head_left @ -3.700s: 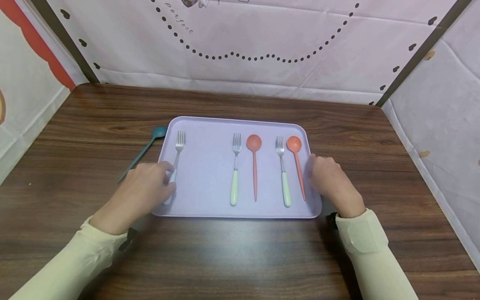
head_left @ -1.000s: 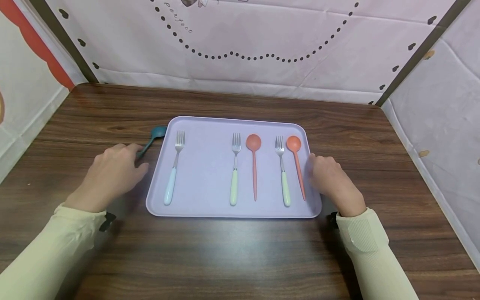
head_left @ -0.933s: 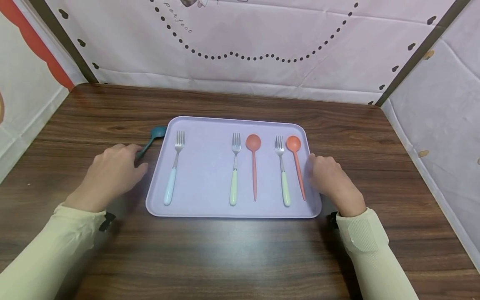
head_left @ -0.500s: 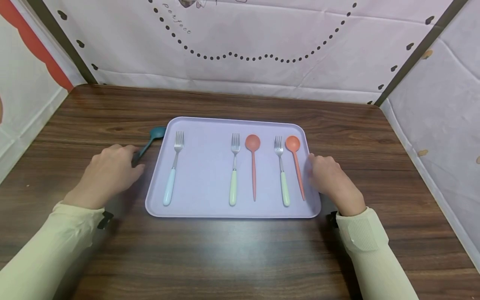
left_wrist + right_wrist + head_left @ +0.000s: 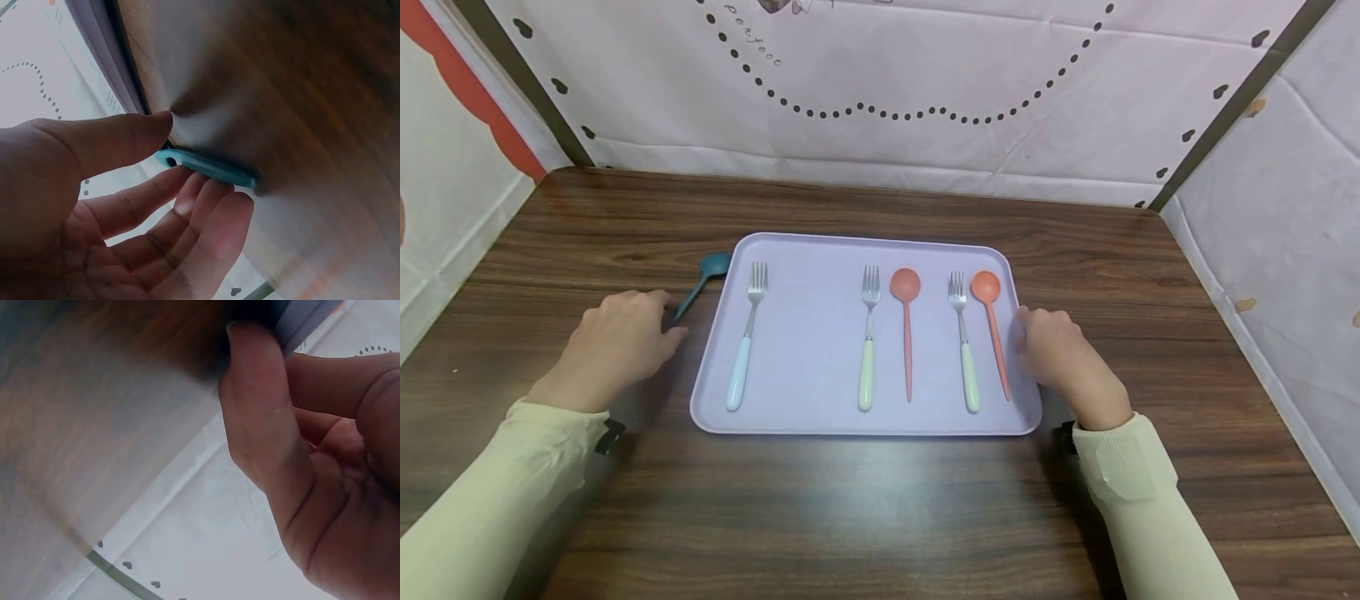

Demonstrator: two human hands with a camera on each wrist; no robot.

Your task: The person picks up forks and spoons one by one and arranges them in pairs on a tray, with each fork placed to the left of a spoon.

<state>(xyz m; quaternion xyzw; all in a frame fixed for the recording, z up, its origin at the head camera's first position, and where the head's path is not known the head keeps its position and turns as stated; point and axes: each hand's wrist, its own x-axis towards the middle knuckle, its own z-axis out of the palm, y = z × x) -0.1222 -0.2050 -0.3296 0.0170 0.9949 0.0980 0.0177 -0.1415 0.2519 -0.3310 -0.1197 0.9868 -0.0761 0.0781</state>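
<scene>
A lavender tray (image 5: 808, 400) lies in the middle of the wooden table. On it are a blue-handled fork (image 5: 745, 346), a green-handled fork (image 5: 867, 354) beside an orange spoon (image 5: 906, 321), and another green-handled fork (image 5: 964, 350) beside a second orange spoon (image 5: 992, 321). A teal spoon (image 5: 706, 271) lies on the table just left of the tray. My left hand (image 5: 621, 342) is on its handle. In the left wrist view the teal spoon's handle (image 5: 209, 167) sits between thumb and fingertips. My right hand (image 5: 1056, 354) holds the tray's right rim (image 5: 303, 319), the thumb against it.
The dark wooden table (image 5: 880, 517) is walled by pale printed panels (image 5: 925, 75) at the back and on both sides. Bare tabletop lies in front of the tray and to its right.
3.7 s ago my left hand held the blue-handled fork on the tray. It has since let go and moved left onto the teal spoon's handle. The right hand has stayed in place.
</scene>
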